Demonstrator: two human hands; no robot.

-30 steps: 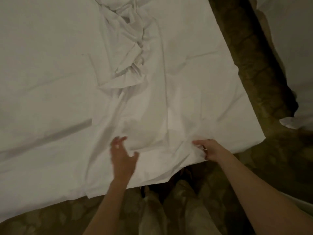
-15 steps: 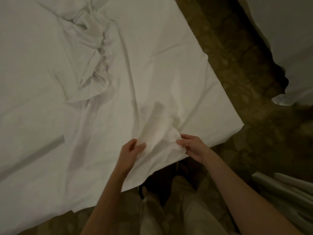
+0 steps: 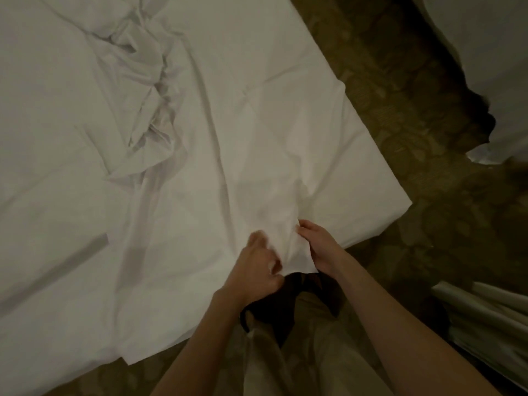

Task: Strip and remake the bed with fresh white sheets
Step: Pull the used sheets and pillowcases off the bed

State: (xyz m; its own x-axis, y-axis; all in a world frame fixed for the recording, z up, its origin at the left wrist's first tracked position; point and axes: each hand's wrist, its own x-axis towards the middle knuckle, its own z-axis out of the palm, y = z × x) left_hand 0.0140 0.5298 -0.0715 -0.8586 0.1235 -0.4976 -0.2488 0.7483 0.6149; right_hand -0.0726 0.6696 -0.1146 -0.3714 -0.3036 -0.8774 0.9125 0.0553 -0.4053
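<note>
You are gathering the near edge of the thin white cotton sheet, so the step in hand looks like bunching it up, most likely to pull it off or reposition it. Your left hand has its fingers curled into the cloth at that edge; your right hand, just beside it, pinches the same fold from the other side, the fabric puckered between them. Next you will likely need a firm two-handed draw toward yourself, taking care the far bunch does not snag. Beyond your hands the sheet lies spread over the bed, creased lengthways, its near corner jutting over the patterned dark carpet. Farther on, left of centre, it is crumpled into a twisted ridge.
</note>
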